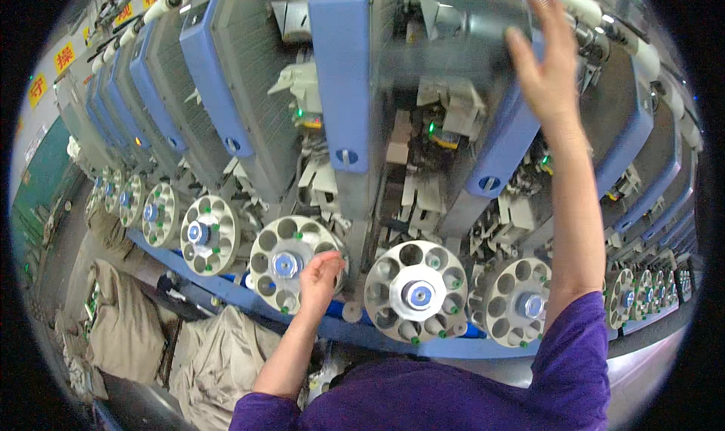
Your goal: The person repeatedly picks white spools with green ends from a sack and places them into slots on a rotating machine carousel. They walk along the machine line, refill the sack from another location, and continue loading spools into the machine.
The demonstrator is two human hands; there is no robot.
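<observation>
Although pale, a blue-hubbed disc [288, 244]

The round magazine [303, 252] looks smooth plastic, the drape [224, 355] creased, matt cloth.

the off-white, round, plastic-looking disc [297, 244] is in the lower middle of the view, its flat face tilted up and outward. a ring of wide round openings runs about its face, with small green bits at several of them, and a blue-and-silver round hub [287, 265] sits at its centre. the left hand [319, 280] covers part of its right side. higher up, a smooth, dark grey, rounded shape [479, 37] lies roughly sideways by the thumb of the right hand [550, 76]; it is too blurred to tell whether they touch.
</observation>
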